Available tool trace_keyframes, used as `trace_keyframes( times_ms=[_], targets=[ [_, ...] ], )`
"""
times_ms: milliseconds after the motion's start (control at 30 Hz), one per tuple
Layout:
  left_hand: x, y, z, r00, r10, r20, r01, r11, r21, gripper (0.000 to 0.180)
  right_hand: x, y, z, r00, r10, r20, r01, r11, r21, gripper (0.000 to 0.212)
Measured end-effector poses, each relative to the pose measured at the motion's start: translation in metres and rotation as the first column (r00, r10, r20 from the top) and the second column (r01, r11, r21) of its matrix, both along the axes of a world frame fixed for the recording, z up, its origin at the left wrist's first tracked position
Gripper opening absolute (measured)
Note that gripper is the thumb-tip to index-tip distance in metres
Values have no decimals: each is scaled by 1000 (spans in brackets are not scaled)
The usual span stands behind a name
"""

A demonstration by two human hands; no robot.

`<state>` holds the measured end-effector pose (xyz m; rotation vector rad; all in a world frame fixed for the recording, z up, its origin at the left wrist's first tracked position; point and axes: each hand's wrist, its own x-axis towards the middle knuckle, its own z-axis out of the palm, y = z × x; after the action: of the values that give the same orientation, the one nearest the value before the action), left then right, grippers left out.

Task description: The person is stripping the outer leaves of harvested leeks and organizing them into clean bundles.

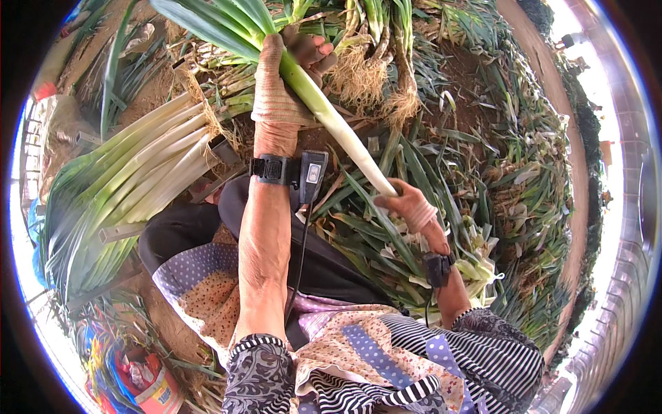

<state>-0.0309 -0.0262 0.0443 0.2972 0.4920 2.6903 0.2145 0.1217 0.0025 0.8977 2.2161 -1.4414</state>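
Observation:
A long leek [334, 124] slants across the middle of the view, green leaves at the upper left and white shaft running down to the right. My left hand [274, 86], in a pale striped glove with dirty fingertips, is closed round it where the green begins. Around the lower white end my right hand [412, 205], also gloved, is closed; its grip hides the tip and any roots. Left of my left forearm, a bundle of trimmed leeks [148, 148] lies side by side on a metal rack [222, 150], white ends toward me.
Untrimmed leeks with bushy roots [362, 72] lie beyond my hands. Stripped leaves [510, 179] heap up on the right. A bucket [158, 390] with colourful strands beside it stands at the lower left. A cabled device [312, 176] is strapped at my left wrist.

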Motion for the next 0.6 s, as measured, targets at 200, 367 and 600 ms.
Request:
trace_keyframes(
  times_ms=[200, 367, 600],
  targets=[
    [-3, -4, -3, 988, 130, 82, -104, 958, -266, 38, -51, -19, 14, 920, 149, -363, 95, 813, 575, 68],
    [-2, -1, -7, 971, 207, 119, -170, 949, -264, 35, -105, -46, 42, 736, 415, -535, 127, 692, 711, 55],
    [8, 2, -3, 994, 43, 102, -12, 957, -290, 29, -140, -42, 42, 683, 609, -404, 103, 467, 878, 26]
  ],
)
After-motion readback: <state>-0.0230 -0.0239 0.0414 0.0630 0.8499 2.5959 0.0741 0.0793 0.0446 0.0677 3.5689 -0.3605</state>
